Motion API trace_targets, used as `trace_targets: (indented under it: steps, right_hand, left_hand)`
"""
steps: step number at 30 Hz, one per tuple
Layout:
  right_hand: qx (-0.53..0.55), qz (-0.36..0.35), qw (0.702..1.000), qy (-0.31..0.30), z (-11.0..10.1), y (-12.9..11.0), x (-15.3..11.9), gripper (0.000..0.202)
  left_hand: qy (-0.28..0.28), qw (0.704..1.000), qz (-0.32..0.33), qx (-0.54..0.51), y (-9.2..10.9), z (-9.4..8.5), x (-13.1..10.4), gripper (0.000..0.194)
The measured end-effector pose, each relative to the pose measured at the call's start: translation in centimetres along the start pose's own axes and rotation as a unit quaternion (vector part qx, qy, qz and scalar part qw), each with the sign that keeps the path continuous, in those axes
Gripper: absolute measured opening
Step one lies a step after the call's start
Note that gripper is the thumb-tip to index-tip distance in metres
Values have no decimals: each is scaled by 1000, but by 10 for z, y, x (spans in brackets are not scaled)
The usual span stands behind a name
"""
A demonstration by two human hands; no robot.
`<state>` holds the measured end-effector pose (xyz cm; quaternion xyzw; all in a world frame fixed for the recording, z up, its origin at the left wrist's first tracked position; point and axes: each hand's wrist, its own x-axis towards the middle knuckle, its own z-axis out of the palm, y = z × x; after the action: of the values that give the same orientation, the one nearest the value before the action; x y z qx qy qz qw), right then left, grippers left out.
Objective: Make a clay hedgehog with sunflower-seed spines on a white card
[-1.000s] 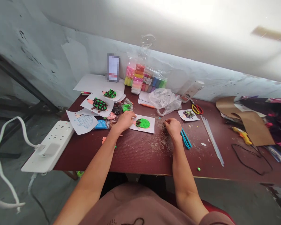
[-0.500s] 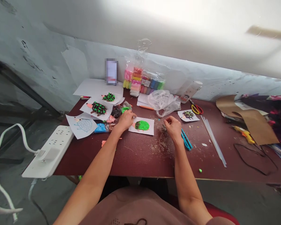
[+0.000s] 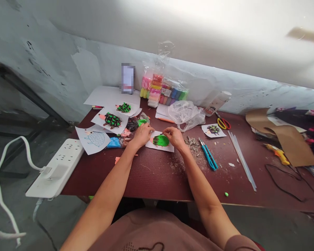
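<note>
A small white paper card (image 3: 161, 147) lies on the table, bearing a hedgehog with a green clay body (image 3: 162, 141). Dark striped sunflower seeds (image 3: 155, 140) stand in rows at the left of that body. My left hand (image 3: 142, 136) is closed at the card's upper left edge, fingertips on the paper. Over the upper right of the green clay, my right hand (image 3: 174, 136) pinches a sunflower seed, mostly hidden by the fingers. A heap of loose seeds (image 3: 192, 143) sits just right of that hand, with blue-handled tweezers (image 3: 209, 157) beyond it.
Finished-looking hedgehog cards (image 3: 112, 120) and a blue hedgehog drawing (image 3: 95, 139) lie left. Clay packs (image 3: 157, 90) and a plastic bag (image 3: 184, 113) stand behind. Scissors (image 3: 223, 123), glue sticks (image 3: 242, 160) and a glue gun (image 3: 278, 153) lie right; a power strip (image 3: 60, 167) is at left.
My right hand has moved left from the seed heap to the green clay, uncovering the heap and the tweezers' tips. My left hand stays at the card's edge. The view shifted slightly.
</note>
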<state>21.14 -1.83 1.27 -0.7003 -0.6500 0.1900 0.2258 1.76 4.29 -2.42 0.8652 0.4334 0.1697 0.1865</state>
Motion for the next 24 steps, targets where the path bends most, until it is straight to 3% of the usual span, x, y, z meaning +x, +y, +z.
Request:
trace_targets:
  steps: [24]
  right_hand:
    - [-28,-49,998,-17,15,2,0,16]
  left_hand:
    - [19,1000,3,2,-5,7,-1,32]
